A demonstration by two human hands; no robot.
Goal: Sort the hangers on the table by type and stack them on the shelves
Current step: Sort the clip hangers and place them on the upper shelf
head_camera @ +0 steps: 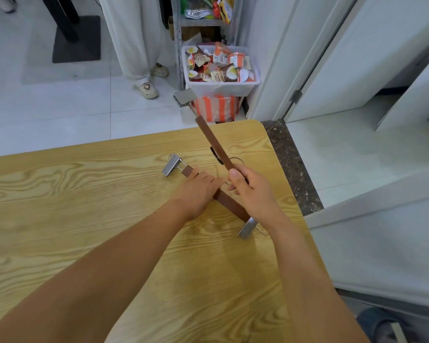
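Two brown wooden clip hangers are on the light wooden table (pixel 84 219) near its far right corner. One hanger (pixel 229 205) lies flat, with a metal clip at each end (pixel 171 165) (pixel 247 227). My left hand (pixel 198 188) lies over its middle with the fingers curled on the bar. My right hand (pixel 252 191) grips the second hanger (pixel 214 142), which slants up and away over the table's far edge; the metal clip at its far end (pixel 183 97) hangs in the air. The two bars cross between my hands. A dark hook shows beside the raised bar.
A metal shelf unit (pixel 177 38) with snack packets stands beyond the table. A white bin (pixel 223 89) full of snacks sits on the floor by it, over an orange striped bag. A person in white trousers (pixel 134 45) stands to its left. White door panels are on the right.
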